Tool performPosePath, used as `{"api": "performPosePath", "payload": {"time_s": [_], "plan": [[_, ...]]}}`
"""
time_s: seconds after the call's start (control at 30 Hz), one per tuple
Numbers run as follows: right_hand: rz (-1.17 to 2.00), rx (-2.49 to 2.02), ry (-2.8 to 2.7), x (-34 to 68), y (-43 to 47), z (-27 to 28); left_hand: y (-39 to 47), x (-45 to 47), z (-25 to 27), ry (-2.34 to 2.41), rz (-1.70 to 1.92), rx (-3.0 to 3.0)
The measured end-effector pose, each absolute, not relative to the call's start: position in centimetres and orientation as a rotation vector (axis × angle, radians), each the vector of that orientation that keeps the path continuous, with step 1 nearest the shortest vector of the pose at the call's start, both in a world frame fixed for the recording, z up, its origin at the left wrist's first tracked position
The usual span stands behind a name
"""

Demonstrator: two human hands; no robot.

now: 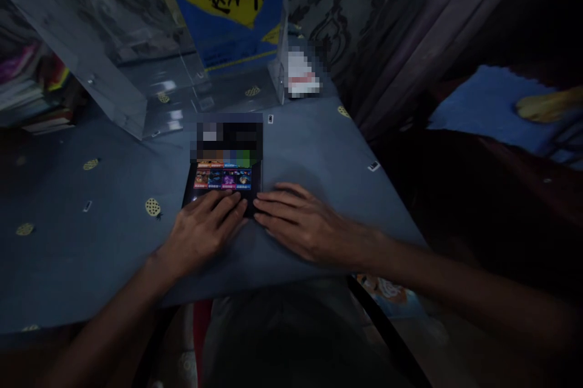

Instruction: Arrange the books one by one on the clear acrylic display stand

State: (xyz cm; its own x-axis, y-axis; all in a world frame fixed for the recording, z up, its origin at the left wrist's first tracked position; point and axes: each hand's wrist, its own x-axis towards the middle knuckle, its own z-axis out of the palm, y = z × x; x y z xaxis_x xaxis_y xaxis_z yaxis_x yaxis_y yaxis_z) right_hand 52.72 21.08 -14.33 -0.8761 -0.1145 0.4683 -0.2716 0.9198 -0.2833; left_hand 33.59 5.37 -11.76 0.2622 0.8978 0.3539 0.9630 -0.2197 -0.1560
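A flat, dark, rectangular thing [223,180] with rows of small bright colour pictures lies on the table in front of me. It looks like a tablet, but its upper part is blurred into blocks, so I cannot be sure. My left hand [207,227] rests palm down over its lower left part, fingers stretched out and lying near one another. At its lower right corner is my right hand [303,218], also palm down, with extended fingers whose tips touch or nearly touch the edge. Neither hand grips anything that I can see.
The grey-blue tablecloth [113,254] has yellow pineapple prints. Behind stand a clear acrylic holder [122,105] and a blue and yellow book [237,36]. Stacked books [36,90] lie at the far left; a blurred white item [301,75] is at the back. Blue cloth [487,108] shows at right.
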Motion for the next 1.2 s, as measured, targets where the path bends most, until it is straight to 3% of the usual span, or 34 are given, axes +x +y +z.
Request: {"api": "performPosePath", "payload": {"time_s": [0.4, 0.8, 1.2], "plan": [[0.486, 0.214, -2.627, 52.3, 21.7, -14.2, 5.5, 30.8, -11.7, -1.934, -0.383, -2.180], [0.513, -0.232, -2.765, 44.3, 28.9, -14.7, 7.6, 24.5, -12.4, -2.255, -0.571, -2.067], [0.492, -0.209, -2.760, 44.2, 29.1, -15.3, 7.9, 23.4, -12.3, -2.309, -0.560, -2.080]]}}
